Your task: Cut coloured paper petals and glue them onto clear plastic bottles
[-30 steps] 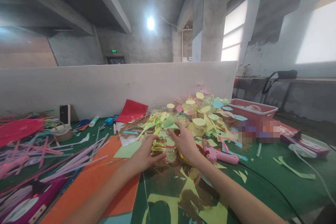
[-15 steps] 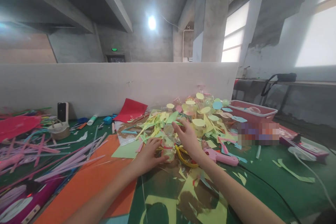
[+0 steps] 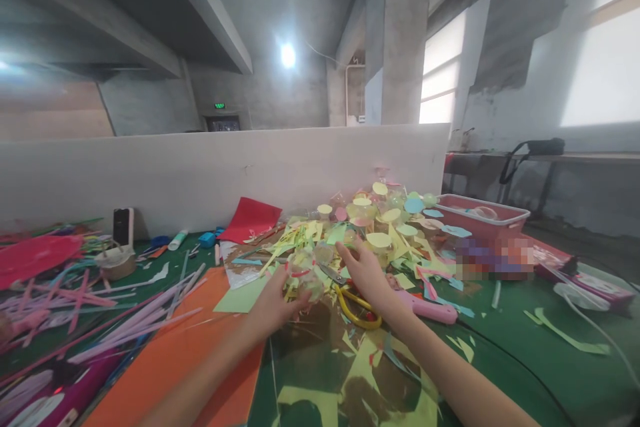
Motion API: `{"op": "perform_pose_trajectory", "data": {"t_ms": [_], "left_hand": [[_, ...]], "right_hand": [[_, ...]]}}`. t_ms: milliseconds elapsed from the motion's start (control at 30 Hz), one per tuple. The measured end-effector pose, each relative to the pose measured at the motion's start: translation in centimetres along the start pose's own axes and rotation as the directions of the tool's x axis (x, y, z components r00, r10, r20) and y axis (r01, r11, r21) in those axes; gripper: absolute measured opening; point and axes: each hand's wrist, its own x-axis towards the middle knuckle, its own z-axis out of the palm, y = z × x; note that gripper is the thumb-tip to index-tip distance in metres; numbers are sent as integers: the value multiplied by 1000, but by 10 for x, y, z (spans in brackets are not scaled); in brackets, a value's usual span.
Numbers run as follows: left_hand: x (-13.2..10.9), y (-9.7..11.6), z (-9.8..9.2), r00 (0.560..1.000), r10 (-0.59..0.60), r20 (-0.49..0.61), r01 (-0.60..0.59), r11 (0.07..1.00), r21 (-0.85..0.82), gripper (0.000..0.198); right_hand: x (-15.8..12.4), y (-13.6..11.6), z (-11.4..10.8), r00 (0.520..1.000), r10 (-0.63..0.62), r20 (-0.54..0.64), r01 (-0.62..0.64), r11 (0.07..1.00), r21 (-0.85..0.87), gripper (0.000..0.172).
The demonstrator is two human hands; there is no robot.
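Straws (image 3: 125,317) crowd the L side, orange sheet (image 3: 170,353) beside them. L hand (image 3: 273,303) is curled round a clear cup (image 3: 304,278), mid-table at the near edge of the scrap pile (image 3: 320,240). R hand (image 3: 369,273) is open, fingers spread on the scraps, gripping nothing. Free green mat (image 3: 505,353) near R. White divider (image 3: 225,173) bounds the far edge; concrete room. Green sign (image 3: 219,105) too small to read.

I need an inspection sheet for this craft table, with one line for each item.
Surface: green table, mostly covered.
Work things: clear cup, paper scraps.
Clutter: scissors, glue gun, straws, orange sheet.
Grips: left hand holds the clear cup; right hand lies open on the paper scraps.
Cables: black cable runs across the table.
Surroundings: white partition, concrete hall.
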Motion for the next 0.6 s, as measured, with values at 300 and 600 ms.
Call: {"op": "perform_pose_trajectory", "data": {"t_ms": [300, 600], "left_hand": [[2, -12, -6, 979, 73, -188, -49, 990, 129, 42], [1, -4, -2, 999, 27, -27, -24, 993, 120, 39]], "right_hand": [[-15, 3, 8, 982, -124, 145, 176, 881, -440, 36], [-56, 22, -94, 976, -46, 214, 195, 627, -754, 26]]}}
